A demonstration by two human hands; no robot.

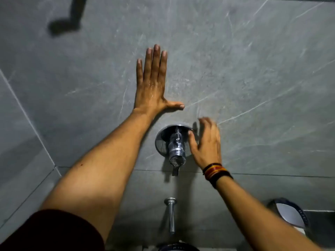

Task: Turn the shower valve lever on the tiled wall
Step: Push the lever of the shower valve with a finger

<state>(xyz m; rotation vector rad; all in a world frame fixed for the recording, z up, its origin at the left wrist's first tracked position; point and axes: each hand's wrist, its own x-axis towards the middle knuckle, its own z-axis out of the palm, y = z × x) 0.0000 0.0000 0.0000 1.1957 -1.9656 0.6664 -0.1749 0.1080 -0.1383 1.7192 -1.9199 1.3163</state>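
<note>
Presently, the chrome shower valve lever (176, 147) was recorded on its round chrome plate, low on the grey veined tiled wall (253, 69); the left hand (152, 87) was pressed flat to the tiles above, fingers spread; the right hand (205, 142), blurred, was held open just beside the lever, nothing gripped; whether the lever was already turned could not be told.

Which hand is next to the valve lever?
The right hand, with wrist bands, open beside the valve lever; the left hand lies flat on the wall above.
</note>
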